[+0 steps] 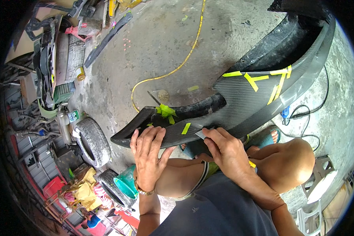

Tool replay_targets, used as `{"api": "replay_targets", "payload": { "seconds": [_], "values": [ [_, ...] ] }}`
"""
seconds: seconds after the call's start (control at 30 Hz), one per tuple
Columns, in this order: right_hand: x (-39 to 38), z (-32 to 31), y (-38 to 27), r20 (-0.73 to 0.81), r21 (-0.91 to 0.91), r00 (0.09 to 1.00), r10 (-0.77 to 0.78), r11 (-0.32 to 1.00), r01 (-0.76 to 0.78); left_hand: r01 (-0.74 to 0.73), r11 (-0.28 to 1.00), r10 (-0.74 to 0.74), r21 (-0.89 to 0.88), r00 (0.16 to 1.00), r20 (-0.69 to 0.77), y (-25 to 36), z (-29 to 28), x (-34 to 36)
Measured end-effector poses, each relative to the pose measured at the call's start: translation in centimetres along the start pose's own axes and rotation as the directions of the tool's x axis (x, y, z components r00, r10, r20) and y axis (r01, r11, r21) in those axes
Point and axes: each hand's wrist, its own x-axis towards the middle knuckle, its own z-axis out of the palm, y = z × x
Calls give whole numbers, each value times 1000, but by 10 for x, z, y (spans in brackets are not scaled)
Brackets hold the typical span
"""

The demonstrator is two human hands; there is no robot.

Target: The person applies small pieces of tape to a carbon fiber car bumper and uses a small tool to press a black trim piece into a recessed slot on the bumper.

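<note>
Before the knees (299,155) lies the dark panel (242,106), its near edge within easy reach. The left hand (148,151), fingers spread, rests along that edge, seemingly to steady it; the right hand (225,152) pinches a thin grey piece (200,134) at the panel, perhaps for control.

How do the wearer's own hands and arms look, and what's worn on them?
The left hand and right hand are both ungloved. A gold-coloured linked metal band circles the left wrist; the right wrist looks bare. No sleeves cover the visible forearms.

left hand (148,153) extended (right hand (229,151) pinching)
</note>
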Motion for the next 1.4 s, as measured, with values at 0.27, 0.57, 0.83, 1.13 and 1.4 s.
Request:
{"api": "replay_targets", "payload": {
  "seconds": [0.27, 0.57, 0.83, 1.13, 1.4],
  "values": [
    [1, -2, -2, 25, 13, 999, 27, 1000, -27, 8, 1000, -8, -8, 1000, -2, -1, 1, -1],
    [1, -2, -1, 21, 30, 999, 26, 999, -27, -8, 1000, 8, -13, 1000, 7, -2, 1, -1],
    [3, -3, 5, 31, 32, 999, -20, 999, 19, 17, 999, -17, -29, 1000, -10, -1, 2, 1],
    [2, -1, -2, -60, -55, 997, -45, 998, 41, 23, 999, -23, -31, 1000, -12, -1, 1, 1],
    [4, 5, -2, -83, -81, 993, -86, 994, 80, -4, 999, 4, -45, 1000, -2, -4, 3, 0]
  ]
}}
